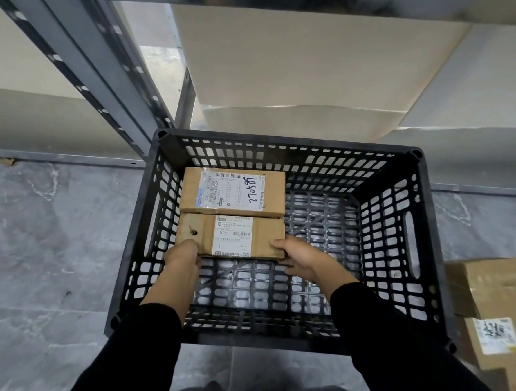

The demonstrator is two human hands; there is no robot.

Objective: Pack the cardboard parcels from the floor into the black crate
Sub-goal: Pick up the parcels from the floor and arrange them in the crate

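Observation:
The black crate stands on the grey floor in front of me. Inside it, at the far left, lies a cardboard parcel with a white label and handwritten digits. Right against its near side is a second cardboard parcel with a white label. My left hand grips this parcel's near left corner and my right hand grips its near right corner, both reaching down into the crate. The crate's right half shows bare grid bottom.
More cardboard parcels lie on the floor at the right, beside the crate. A grey metal shelf frame rises behind the crate on the left, with a large pale carton on the low shelf behind.

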